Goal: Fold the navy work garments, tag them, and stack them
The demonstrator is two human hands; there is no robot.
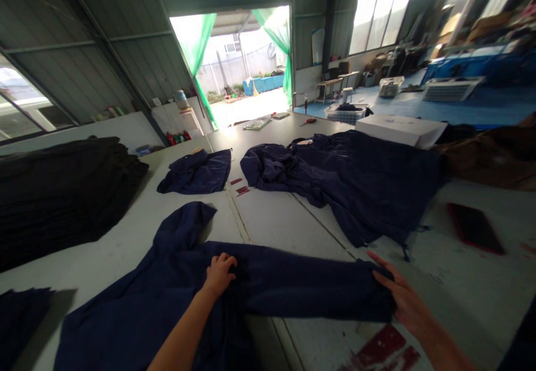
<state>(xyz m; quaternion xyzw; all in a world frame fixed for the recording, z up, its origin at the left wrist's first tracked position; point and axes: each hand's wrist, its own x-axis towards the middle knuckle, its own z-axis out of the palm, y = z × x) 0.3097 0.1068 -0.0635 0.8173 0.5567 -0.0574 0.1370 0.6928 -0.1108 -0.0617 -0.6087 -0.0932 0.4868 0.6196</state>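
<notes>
A navy blue garment (176,293) lies spread on the grey table (272,220) right in front of me, one sleeve stretched out to the right. My left hand (218,273) is closed, its fingers bunched on the fabric near the sleeve's base. My right hand (402,295) rests on the sleeve's far end, fingers stretched out flat along the cuff.
A second navy garment (355,181) lies rumpled farther back, a smaller navy piece (196,172) to its left. A tall stack of black cloth (62,192) fills the left side. A dark phone (475,228) lies at right, a white box (400,129) behind.
</notes>
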